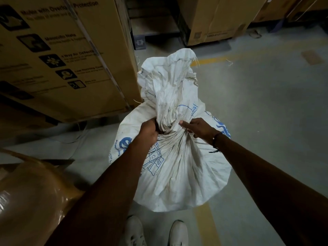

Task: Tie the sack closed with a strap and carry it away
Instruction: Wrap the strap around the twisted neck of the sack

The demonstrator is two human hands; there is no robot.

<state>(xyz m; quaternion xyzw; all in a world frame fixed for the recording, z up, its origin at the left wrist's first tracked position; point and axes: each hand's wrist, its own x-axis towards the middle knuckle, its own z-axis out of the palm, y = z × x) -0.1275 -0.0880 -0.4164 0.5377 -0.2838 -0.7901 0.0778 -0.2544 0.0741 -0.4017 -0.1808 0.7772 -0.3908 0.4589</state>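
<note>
Near our shoes, our left hand (pixel 148 130) and right hand (pixel 198 128) both grip the sack (pixel 179 167) at its twisted neck.

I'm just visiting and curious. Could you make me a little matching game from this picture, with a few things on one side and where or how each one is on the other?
Things:
1. Sack
2. Left hand
3. Printed cardboard box
4. White shoes

Descriptions:
A. At the bottom edge of the view, on the floor
B. Standing to the left of the sack
C. White with blue print, neck gathered and twisted
D. Gripping the sack's twisted neck, opposite the right hand

Pairs: 1-C, 2-D, 3-B, 4-A
</note>
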